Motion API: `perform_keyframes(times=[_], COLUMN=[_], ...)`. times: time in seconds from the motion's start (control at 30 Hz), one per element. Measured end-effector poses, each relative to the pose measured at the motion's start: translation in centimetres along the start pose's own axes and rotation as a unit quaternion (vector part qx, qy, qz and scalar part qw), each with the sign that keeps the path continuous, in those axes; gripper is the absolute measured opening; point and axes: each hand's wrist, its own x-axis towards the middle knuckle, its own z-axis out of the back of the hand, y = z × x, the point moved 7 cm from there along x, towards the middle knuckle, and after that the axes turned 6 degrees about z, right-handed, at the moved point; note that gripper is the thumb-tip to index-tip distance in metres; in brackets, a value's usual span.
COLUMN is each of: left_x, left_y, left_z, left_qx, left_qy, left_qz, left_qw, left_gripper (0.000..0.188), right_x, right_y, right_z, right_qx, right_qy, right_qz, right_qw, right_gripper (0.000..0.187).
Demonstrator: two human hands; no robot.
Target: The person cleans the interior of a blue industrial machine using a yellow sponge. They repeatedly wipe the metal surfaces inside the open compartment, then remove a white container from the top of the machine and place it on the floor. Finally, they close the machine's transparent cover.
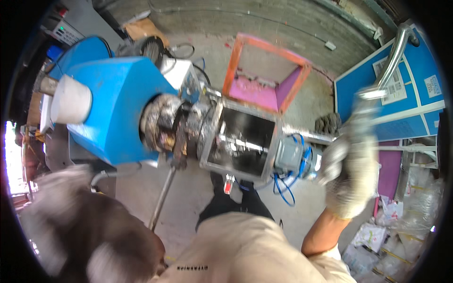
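Observation:
My right hand (351, 177), in a pale work glove, is raised at the right with its fingers curled round a shiny metal bar (390, 61) that has a bent end. The hand is beside a small grey motor (289, 154) with blue cables. My left hand (59, 191) is at the lower left, heavily smeared by motion, so its fingers and anything in them cannot be made out. Before me is a blue machine (111, 104) with a dirty, scorched-looking metal barrel (165, 122). Joined to it is a square open metal hopper (204, 162), with a shiny shaft inside.
An orange-rimmed pink box-like frame (232, 70) stands on the floor beyond the hopper. A blue-and-white cabinet (396, 115) is at the right, with clear plastic bags (420, 207) below. A thin metal pole (163, 198) slants down at the left. A control box (68, 33) is at upper left.

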Motion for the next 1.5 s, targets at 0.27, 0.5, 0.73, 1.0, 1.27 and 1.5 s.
perform_keyframes(times=[0.27, 0.5, 0.73, 1.0, 1.27, 1.5], left_x=[-21.1, -28.2, -29.3, -29.1, -28.9, -29.8], left_y=[15.9, 18.2, 18.1, 18.3, 18.4, 19.1], left_z=[-11.4, -14.8, -14.6, -15.1, -14.8, -14.8], left_qx=[0.082, 0.114, 0.094, 0.1, 0.099, 0.09], left_qy=[0.397, 0.461, 0.417, 0.437, 0.449, 0.455], left_qz=[0.324, 0.299, 0.228, 0.232, 0.239, 0.258], left_qw=[0.855, 0.828, 0.875, 0.864, 0.855, 0.847], left_gripper=[0.026, 0.035, 0.036, 0.041, 0.039, 0.04], right_x=[-4.1, -4.9, -7.0, -6.6, -3.0, -3.5], right_y=[-27.6, -41.0, -46.8, -48.4, -38.9, -34.9], right_z=[-4.0, -13.2, -13.9, -12.1, -12.4, -9.6], right_qx=[-0.399, -0.466, -0.454, -0.458, -0.464, -0.442], right_qy=[0.341, 0.437, 0.411, 0.465, 0.309, 0.273], right_qz=[-0.231, -0.238, -0.243, -0.241, -0.244, -0.239], right_qw=[0.819, 0.732, 0.752, 0.718, 0.793, 0.82], right_gripper=[0.031, 0.03, 0.029, 0.029, 0.03, 0.033])
